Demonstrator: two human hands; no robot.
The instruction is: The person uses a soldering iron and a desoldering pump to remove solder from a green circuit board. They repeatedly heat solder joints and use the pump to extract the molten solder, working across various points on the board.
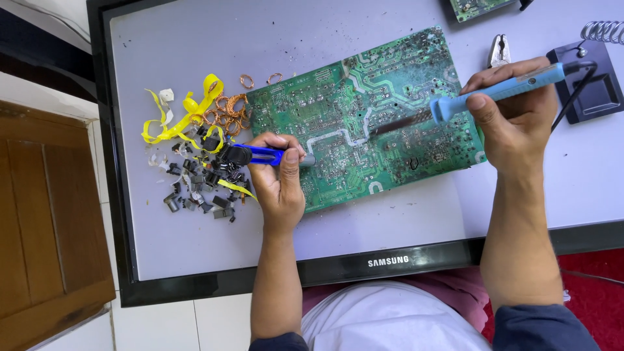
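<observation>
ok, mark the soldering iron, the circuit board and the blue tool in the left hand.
soldering iron [500, 89]: head view, on its light blue handle.
circuit board [338, 110]: head view, bare green solder side.
blue tool [263, 154]: head view, on its blue body beside the fingers.

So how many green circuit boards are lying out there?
2. A large green circuit board lies in the middle, under both hands; a second board pokes in at the top edge, mostly cut off. Others may lie out of view.
</observation>
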